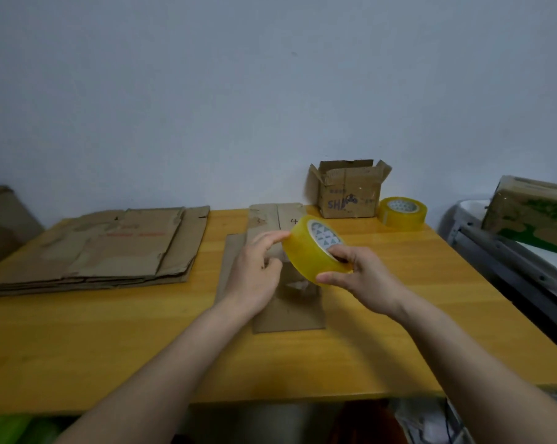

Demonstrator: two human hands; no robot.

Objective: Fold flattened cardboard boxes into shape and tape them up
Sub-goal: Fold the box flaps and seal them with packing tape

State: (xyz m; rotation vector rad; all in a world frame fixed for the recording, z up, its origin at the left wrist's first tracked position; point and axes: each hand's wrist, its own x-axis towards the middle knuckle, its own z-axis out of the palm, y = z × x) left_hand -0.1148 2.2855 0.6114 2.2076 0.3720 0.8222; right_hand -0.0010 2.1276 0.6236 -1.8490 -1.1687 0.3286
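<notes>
My right hand (363, 277) grips a yellow tape roll (306, 251), thumb on its outer face and fingers in its core, held above the table. My left hand (258, 267) touches the roll's upper left edge with its fingertips, the other fingers curled. Under both hands a small flattened cardboard box (290, 312) lies on the wooden table (110, 341), partly hidden by them. A stack of larger flattened cardboard boxes (110, 251) lies at the left of the table.
A small folded box (347, 193) with open top flaps stands at the table's back, a second yellow tape roll (402, 213) beside it on the right. A printed carton (530, 213) sits on a shelf at the far right. A white wall rises behind.
</notes>
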